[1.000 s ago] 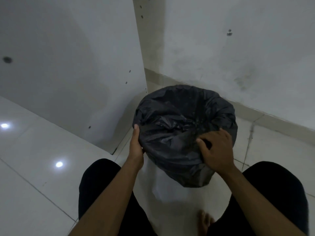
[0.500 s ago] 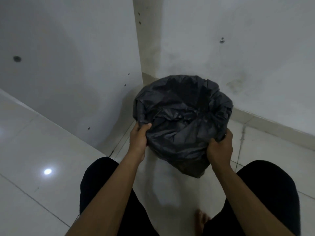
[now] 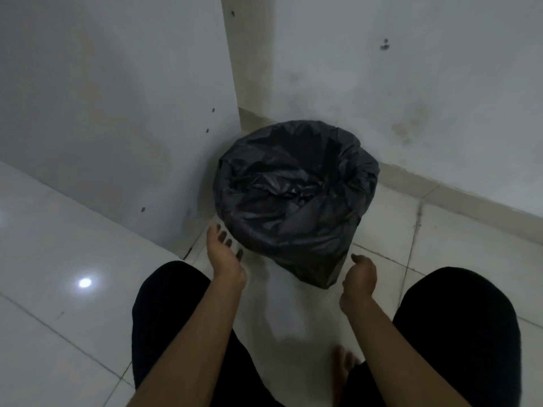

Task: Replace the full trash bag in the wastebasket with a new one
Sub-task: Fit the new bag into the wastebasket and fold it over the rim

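A black trash bag (image 3: 293, 207) covers the wastebasket completely, its edge folded down over the rim and its crumpled middle sunk inside. The basket itself is hidden under the plastic. It stands on the floor in the corner of two walls. My left hand (image 3: 224, 254) hovers just off the bag's lower left side, fingers spread, palm toward it. My right hand (image 3: 360, 277) hangs near the bag's lower right edge, fingers loosely curled, holding nothing. Neither hand touches the bag.
A white wall panel (image 3: 117, 113) runs along the left and a stained white wall (image 3: 411, 83) along the back right. Glossy white floor tiles (image 3: 58, 259) surround me. My knees in black clothing (image 3: 164, 304) frame the view, and a bare foot (image 3: 345, 365) shows below.
Both hands were gripping the bag's rim half a second ago; they have let go and drawn back toward me. The bagged basket now sits lower and farther away in the corner.
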